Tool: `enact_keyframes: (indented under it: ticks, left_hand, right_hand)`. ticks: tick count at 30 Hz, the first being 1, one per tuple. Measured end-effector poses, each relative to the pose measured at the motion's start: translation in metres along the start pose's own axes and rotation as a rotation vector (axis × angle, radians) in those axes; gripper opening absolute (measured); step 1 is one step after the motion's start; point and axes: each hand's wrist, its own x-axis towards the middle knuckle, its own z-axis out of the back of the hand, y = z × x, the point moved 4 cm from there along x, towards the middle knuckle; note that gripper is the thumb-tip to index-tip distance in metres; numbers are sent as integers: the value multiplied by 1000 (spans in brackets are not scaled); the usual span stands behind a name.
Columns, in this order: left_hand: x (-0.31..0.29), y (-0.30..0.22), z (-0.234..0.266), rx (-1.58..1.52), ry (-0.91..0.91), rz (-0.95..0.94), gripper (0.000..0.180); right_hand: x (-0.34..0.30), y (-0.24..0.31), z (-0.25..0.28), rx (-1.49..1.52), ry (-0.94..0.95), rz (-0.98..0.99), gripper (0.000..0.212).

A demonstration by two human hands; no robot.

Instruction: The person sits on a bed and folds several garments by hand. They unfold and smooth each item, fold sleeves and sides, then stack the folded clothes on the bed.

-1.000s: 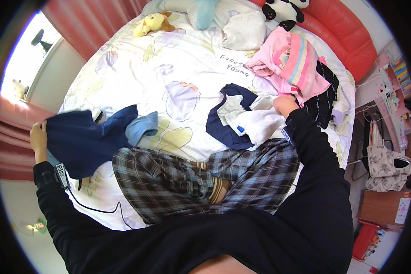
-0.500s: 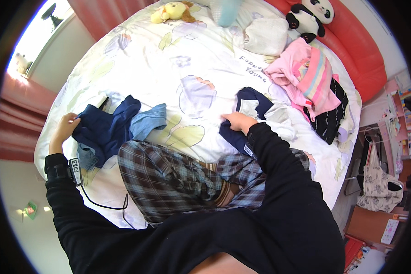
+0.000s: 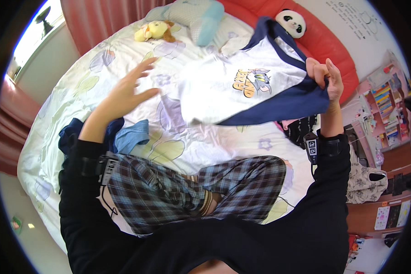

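Note:
A white T-shirt (image 3: pixel 214 86) with navy sleeves and collar and a cartoon cat print is stretched out in the air over the bed. My right hand (image 3: pixel 328 81) is closed on a navy sleeve at its right end. My left hand (image 3: pixel 129 93) is spread open to the left of the shirt, apart from it. Below my left forearm lie a dark blue garment (image 3: pixel 70 130) and a light blue denim piece (image 3: pixel 133 137), partly covered by the arm. A black patterned garment (image 3: pixel 302 130) shows under the shirt's right side; most of the pink clothing beside it is hidden.
The round bed has a flowered sheet (image 3: pixel 96 84). A yellow plush toy (image 3: pixel 154 31), a pale blue pillow (image 3: pixel 208 23) and a panda plush (image 3: pixel 291 23) sit toward the red headboard (image 3: pixel 338 55). My crossed legs in plaid trousers (image 3: pixel 242 187) fill the near side. Shelves stand at the right.
The shirt, bunched on the bed before, is now lifted and spread in my right hand. My left hand has let go of the dark blue garment and moved up and right.

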Motion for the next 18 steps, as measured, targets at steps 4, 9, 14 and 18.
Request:
enact_keyframes:
  ticks: [4, 9, 14, 18]
  left_hand:
    - [37, -73, -22, -87, -134, -288, 79]
    - [60, -146, -32, -232, -5, -487, 99]
    - [34, -206, -62, -374, 521, -622, 61]
    - [36, -197, -45, -420, 457, -362, 37]
  right_hand:
    - [11, 63, -23, -163, 31, -51, 38]
    - [17, 98, -75, -145, 311, -105, 35]
    - [11, 99, -107, -193, 480, -188, 38]
    - [7, 101, -90, -452, 382, -269, 38]
